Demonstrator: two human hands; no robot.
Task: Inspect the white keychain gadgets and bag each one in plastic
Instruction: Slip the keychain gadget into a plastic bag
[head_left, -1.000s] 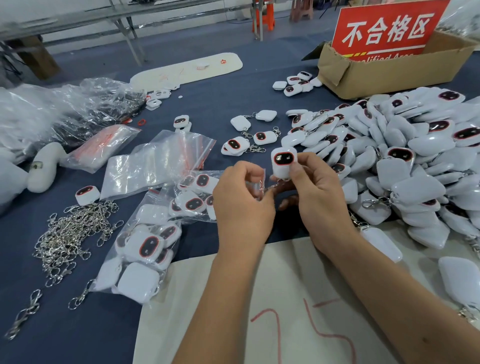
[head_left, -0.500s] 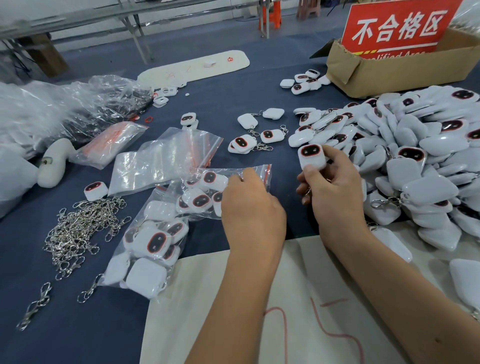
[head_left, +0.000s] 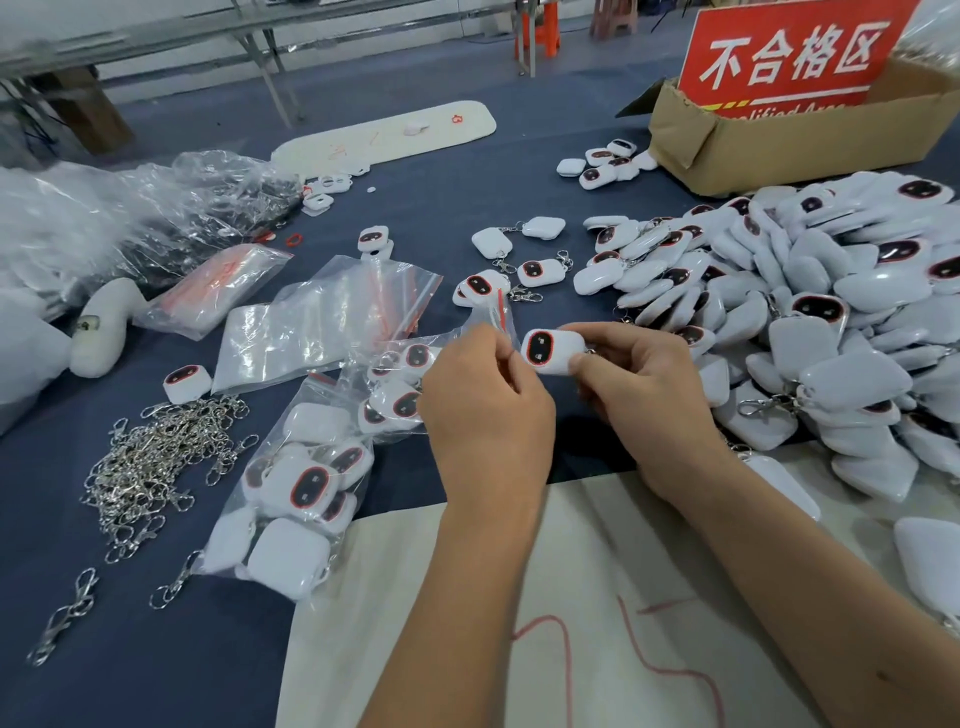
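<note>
1. Pinching a white gadget (head_left: 545, 351) between thumb and curled fingers, the right hand (head_left: 639, 384) holds it above the blue table (head_left: 156, 649), just beside the left hand (head_left: 485, 410).
2. Left fingers pinch the clear bag's (head_left: 395, 358) mouth.
3. Crowding the right: a big gadget pile (head_left: 831, 322), a cardboard box (head_left: 779, 140) behind it.
4. Left side: filled bag (head_left: 296, 499), loose clasps (head_left: 150, 462).
5. Near edge: cream sheet (head_left: 597, 597) under both forearms.
</note>
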